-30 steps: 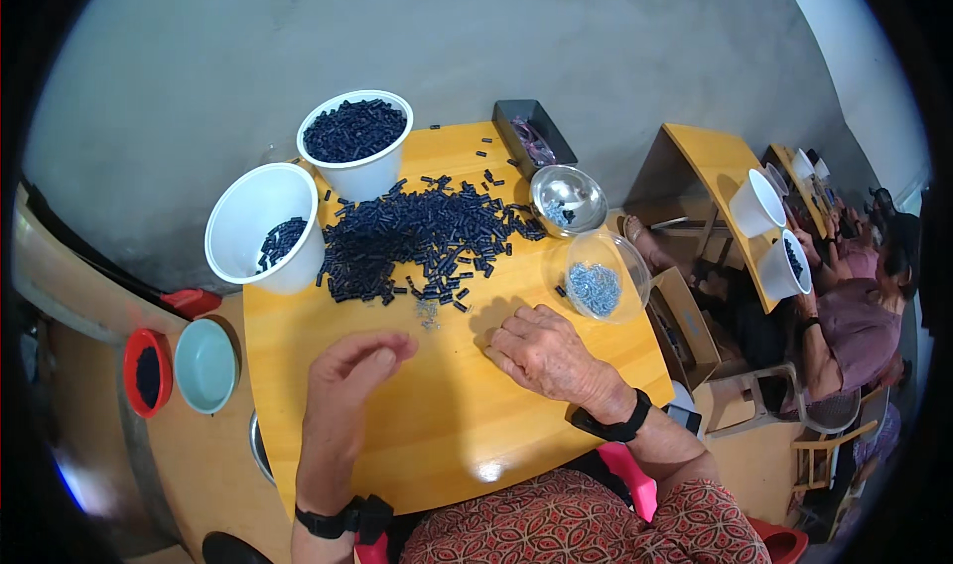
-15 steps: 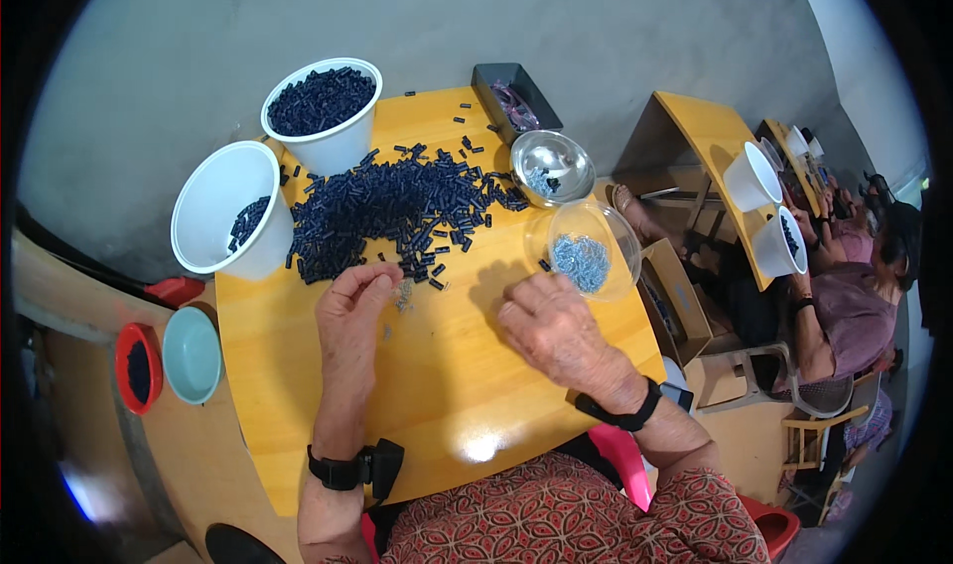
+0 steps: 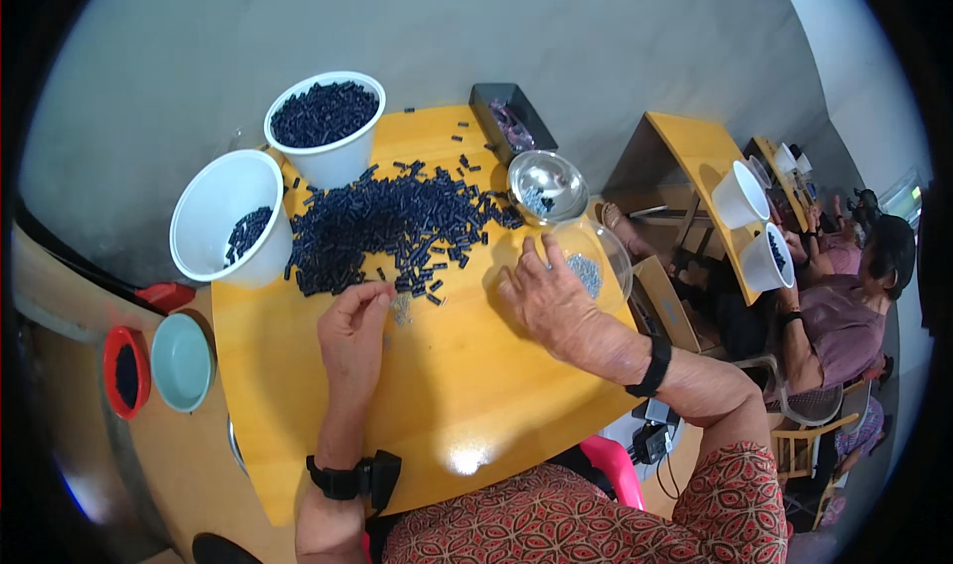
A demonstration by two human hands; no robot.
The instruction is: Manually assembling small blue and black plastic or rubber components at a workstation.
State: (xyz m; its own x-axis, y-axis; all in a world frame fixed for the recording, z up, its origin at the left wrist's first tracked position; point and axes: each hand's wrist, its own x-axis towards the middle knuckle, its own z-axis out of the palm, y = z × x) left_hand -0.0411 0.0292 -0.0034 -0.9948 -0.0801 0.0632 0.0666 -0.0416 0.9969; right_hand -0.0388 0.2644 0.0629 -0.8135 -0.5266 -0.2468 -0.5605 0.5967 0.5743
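Observation:
My left hand [image 3: 352,331] is closed in a pinch above the table, its thumb and fingertips together; what they hold, if anything, is too small to make out. Beside those fingertips lies a little scatter of tiny silvery pieces [image 3: 401,309]. A wide heap of short dark-blue cylindrical parts [image 3: 387,216] spreads just beyond. My right hand [image 3: 556,306] is palm down with fingers apart, at the left side of a clear plastic bowl [image 3: 620,256]. Small silvery metal parts [image 3: 585,274] fill the bowl's bottom, partly covered by the hand.
Two white buckets [image 3: 184,228] with dark-blue parts stand at the table's far left. A metal bowl [image 3: 566,182] and a dark tray [image 3: 531,127] sit far right. Red and teal basins [image 3: 184,370] are left of the table. Another person [image 3: 844,331] sits at a table to the right.
My right hand has moved away from me and slightly left, its fingers now spread beside the clear bowl. My left hand remains pinched in about the same place. The whole view has shifted slightly.

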